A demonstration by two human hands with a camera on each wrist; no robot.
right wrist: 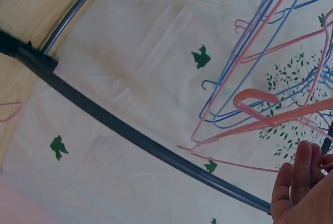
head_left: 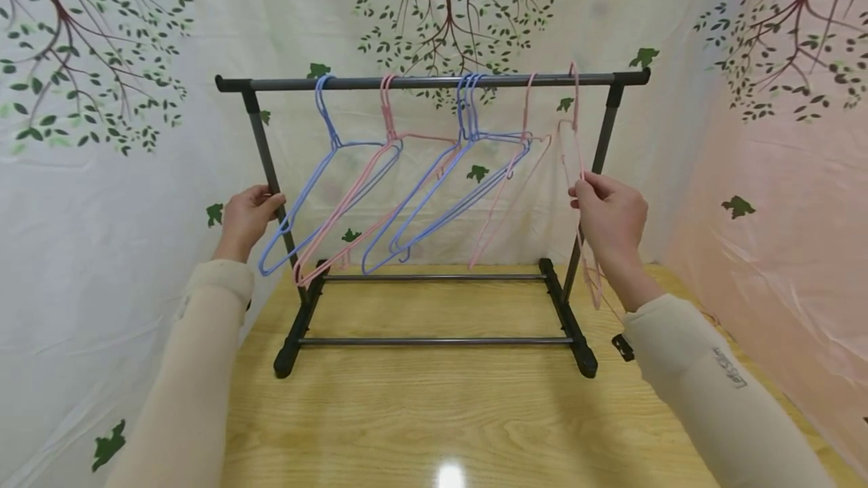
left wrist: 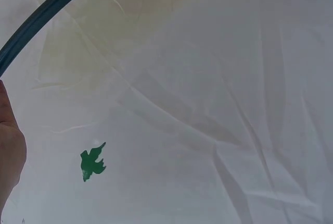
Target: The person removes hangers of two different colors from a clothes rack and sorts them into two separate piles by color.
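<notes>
A clothes rack with a grey rail point(head_left: 427, 83) stands on the wooden table. At its left post point(head_left: 264, 145), my left hand point(head_left: 247, 221) grips the tube between thumb and fingers. My right hand point(head_left: 613, 217) pinches a pink hanger point(head_left: 576, 96) by its side, next to the right post; its hook is over the rail's right end. In the right wrist view the hanger's pink bar point(right wrist: 291, 114) runs toward the fingers. Several blue hangers point(head_left: 319, 187) and other pink hangers point(head_left: 525, 108) hang along the rail. Only part of my left hand point(left wrist: 9, 156) shows in the left wrist view.
The rack's black right foot point(head_left: 576, 345) and low crossbars point(head_left: 434, 341) rest on the table point(head_left: 434, 413). A small black object point(head_left: 622, 347) lies beside my right sleeve, and a pink hanger part point(right wrist: 10, 112) lies behind it. Leaf-printed cloth point(head_left: 95, 247) surrounds the table.
</notes>
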